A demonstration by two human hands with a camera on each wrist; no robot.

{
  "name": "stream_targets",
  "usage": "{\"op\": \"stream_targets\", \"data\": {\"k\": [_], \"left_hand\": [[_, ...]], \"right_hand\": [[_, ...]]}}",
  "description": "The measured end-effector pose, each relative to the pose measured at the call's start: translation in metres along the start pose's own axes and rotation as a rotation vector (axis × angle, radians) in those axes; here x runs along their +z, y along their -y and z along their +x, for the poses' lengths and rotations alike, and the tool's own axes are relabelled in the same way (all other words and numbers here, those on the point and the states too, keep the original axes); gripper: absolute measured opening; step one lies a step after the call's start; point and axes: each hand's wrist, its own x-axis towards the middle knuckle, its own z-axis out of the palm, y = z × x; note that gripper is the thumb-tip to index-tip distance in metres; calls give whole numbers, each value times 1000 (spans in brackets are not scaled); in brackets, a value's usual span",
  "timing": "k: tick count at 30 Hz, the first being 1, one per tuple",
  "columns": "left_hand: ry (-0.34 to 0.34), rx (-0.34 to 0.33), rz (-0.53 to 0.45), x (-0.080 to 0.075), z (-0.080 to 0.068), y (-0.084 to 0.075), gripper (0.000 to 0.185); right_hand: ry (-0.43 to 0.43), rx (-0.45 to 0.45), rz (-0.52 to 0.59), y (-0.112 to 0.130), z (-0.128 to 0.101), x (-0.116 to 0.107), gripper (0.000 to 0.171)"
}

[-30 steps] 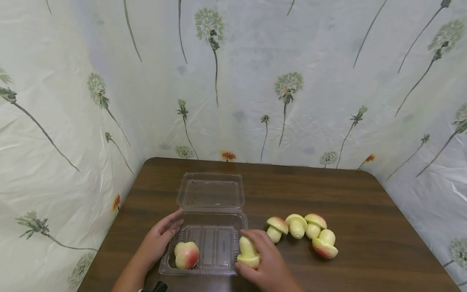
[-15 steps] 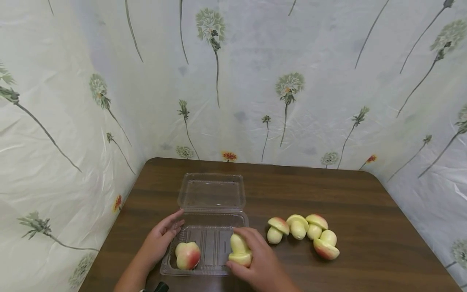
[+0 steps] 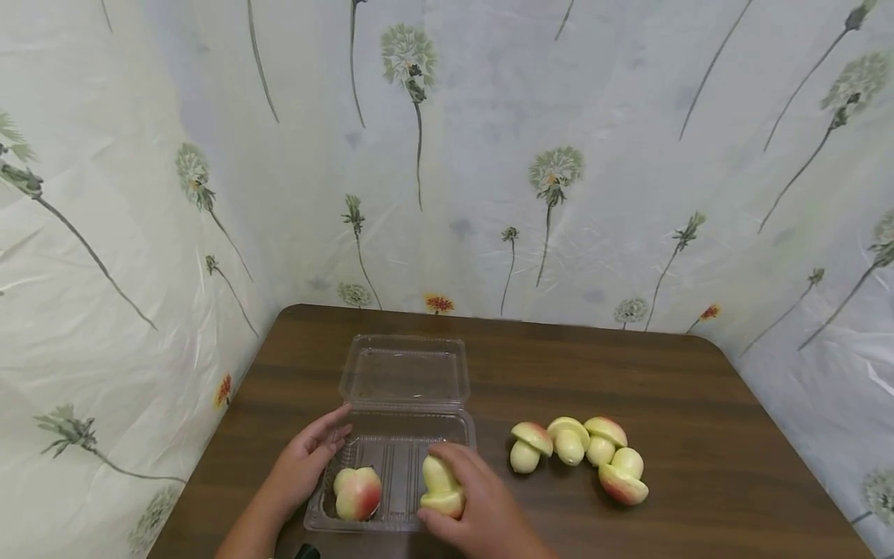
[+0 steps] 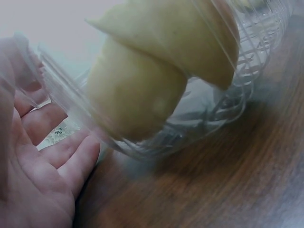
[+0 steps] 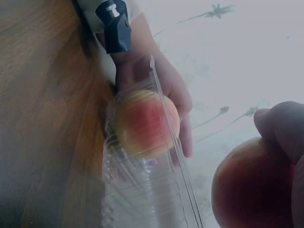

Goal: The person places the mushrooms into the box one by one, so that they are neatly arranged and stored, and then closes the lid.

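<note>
My right hand [image 3: 482,508] grips a peach piece [image 3: 441,487] over the tray [image 3: 398,454]. My left hand [image 3: 307,458] lies relaxed, fingers straight, against the tray's left wall.

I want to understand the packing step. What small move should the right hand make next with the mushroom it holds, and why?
Probably lower it to the floor of the clear container and let go. The right hand grips the mushroom over the tray's right half, which looks free; another mushroom fills the left end, where the left hand steadies the rim.
</note>
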Motion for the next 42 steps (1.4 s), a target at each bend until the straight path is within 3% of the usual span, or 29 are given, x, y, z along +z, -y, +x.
{"op": "stream_targets", "data": {"k": [22,33,42], "left_hand": [[-4,-12,-1,1,1,-2,51],[-24,-33,13,3,0,-6,52],[-15,-28,3,3,-1,-5,53]], "right_hand": [[162,146,36,16,19,11,67],[178,139,2,13,24,22,64],[242,162,0,10,27,29,64]]}}
